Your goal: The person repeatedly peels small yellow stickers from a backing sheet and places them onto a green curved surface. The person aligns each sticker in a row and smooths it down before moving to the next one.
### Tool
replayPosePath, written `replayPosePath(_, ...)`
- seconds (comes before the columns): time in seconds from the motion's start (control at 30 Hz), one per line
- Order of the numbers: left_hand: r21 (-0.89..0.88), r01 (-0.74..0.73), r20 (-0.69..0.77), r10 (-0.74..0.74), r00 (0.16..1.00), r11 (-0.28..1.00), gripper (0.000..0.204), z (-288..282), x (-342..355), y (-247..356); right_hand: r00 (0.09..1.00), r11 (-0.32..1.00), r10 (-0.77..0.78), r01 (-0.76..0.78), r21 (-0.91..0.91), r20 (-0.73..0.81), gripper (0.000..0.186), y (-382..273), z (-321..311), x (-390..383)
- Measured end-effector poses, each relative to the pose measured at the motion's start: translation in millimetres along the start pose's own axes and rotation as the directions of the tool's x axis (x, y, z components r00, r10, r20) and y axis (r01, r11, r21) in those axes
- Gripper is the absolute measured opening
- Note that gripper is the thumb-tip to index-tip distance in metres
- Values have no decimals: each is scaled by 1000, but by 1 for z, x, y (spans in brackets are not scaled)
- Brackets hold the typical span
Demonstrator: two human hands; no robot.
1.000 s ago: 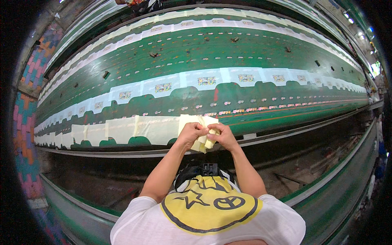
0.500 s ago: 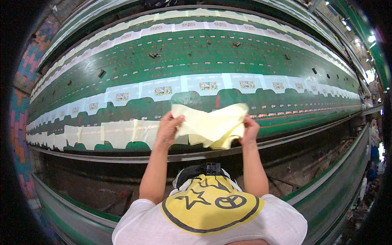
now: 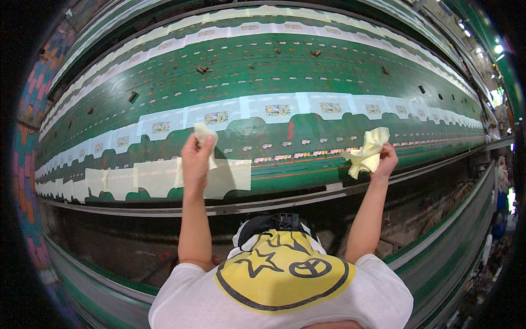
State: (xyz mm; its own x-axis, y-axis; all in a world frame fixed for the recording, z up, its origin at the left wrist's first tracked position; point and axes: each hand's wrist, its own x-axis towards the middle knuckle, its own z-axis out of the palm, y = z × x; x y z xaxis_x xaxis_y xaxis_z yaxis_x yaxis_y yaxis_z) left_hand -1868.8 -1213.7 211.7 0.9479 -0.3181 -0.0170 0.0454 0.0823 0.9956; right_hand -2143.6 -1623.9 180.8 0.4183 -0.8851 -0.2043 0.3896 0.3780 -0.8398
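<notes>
My left hand [image 3: 196, 162] is closed on a small bunched cream fabric piece [image 3: 205, 132], held up over the near row of cloth on the long green table. Well apart to the right, my right hand [image 3: 387, 160] grips a crumpled pale yellow fabric piece [image 3: 368, 153] above the table's near side. Below my left hand lies a flat cream fabric panel [image 3: 235, 176], the rightmost of its row. Other cream panels [image 3: 154, 178] continue to the left along the near edge, with curved cut-outs.
A row of light blue panels with printed pictures [image 3: 278, 110] runs across the green table [image 3: 263, 71]. Farther back lie more pale panels [image 3: 249, 29]. Small dark blocks [image 3: 133, 96] sit on the surface. A metal rail [image 3: 263, 206] edges the near side; another green table [image 3: 104, 285] stands behind me.
The pale fabric that was stretched between my hands is now in two separate bunches. My left hand has moved left and my right hand right, uncovering the flat cream panel.
</notes>
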Motion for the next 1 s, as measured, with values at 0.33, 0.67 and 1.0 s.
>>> replayPosePath(0.33,410,-30,51,10,999,911,19,144,-40,-136,998,994,43,-39,97,-38,44,-6,-55,6)
replayPosePath(0.67,533,14,44,-44,998,846,21,257,-73,-200,991,986,107,-116,124,75,46,-50,-123,62)
replayPosePath(1.0,428,211,-125,-174,977,879,31,283,-88,-222,887,971,236,-198,-136,397,43,-118,-89,96)
